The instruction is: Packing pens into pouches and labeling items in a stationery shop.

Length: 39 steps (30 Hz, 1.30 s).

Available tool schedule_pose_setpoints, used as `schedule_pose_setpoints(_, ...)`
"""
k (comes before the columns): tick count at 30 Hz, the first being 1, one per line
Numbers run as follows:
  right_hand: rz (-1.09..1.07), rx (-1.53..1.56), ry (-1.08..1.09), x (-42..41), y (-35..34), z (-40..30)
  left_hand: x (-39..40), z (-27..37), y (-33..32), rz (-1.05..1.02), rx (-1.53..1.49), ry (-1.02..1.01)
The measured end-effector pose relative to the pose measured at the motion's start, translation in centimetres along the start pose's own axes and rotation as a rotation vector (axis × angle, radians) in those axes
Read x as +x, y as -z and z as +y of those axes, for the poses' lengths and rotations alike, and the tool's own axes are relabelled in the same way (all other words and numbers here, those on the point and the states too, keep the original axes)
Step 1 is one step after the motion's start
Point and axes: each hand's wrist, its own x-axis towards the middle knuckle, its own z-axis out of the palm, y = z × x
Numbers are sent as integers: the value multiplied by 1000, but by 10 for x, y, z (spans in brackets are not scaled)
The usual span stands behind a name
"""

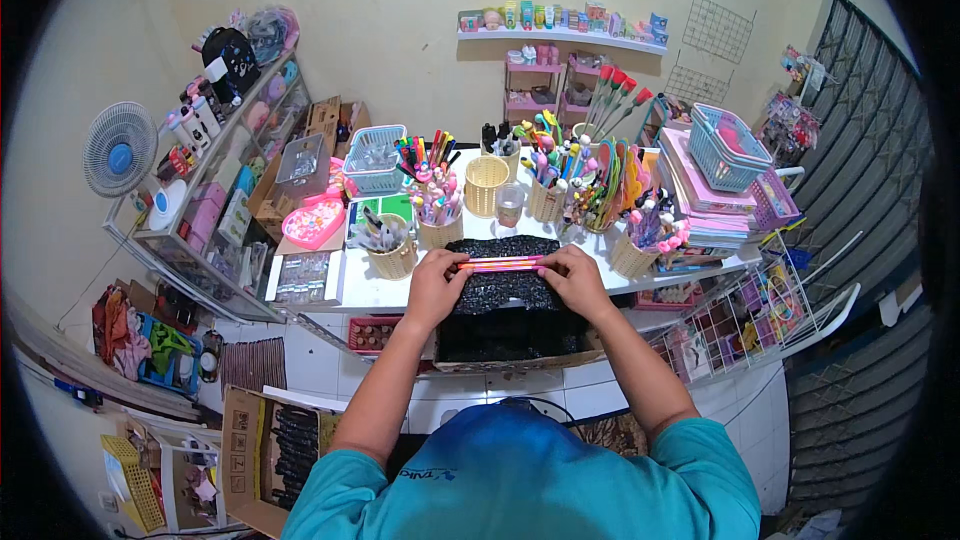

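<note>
My left hand [436,289] pinches one end of a small bundle of pink and orange pens or pencils [500,265]. At the other end, the thumb and fingers of my right hand [577,281] hold the same bundle. It lies level across a sheet of black bubble wrap [517,296], on the front part of the white table [360,292]. The wrap drapes over the table's front edge. Below it stands an open cardboard box [517,366] with more black wrap inside. The tips of the bundle are partly hidden by my fingers.
Woven cups of pens [394,262] and pen holders [634,259] line the table around a clear plastic cup [510,204]. Stacked books [705,221] carry a blue basket [727,154] at right. Packed black bundles fill a carton [251,450] at lower left.
</note>
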Motion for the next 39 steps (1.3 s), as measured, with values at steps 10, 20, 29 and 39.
schedule_pose_setpoints(10,69,18,32,-1,-1,-5,1,0,2,-11,-34,6)
schedule_pose_setpoints(20,9,-68,7,0,-8,-1,-1,-4,1,-11,18,-1)
schedule_pose_setpoints(29,61,-13,18,-3,-6,-1,10,46,34,-84,65,-74)
schedule_pose_setpoints(39,83,7,39,-7,-9,2,170,93,122,-24,447,-240)
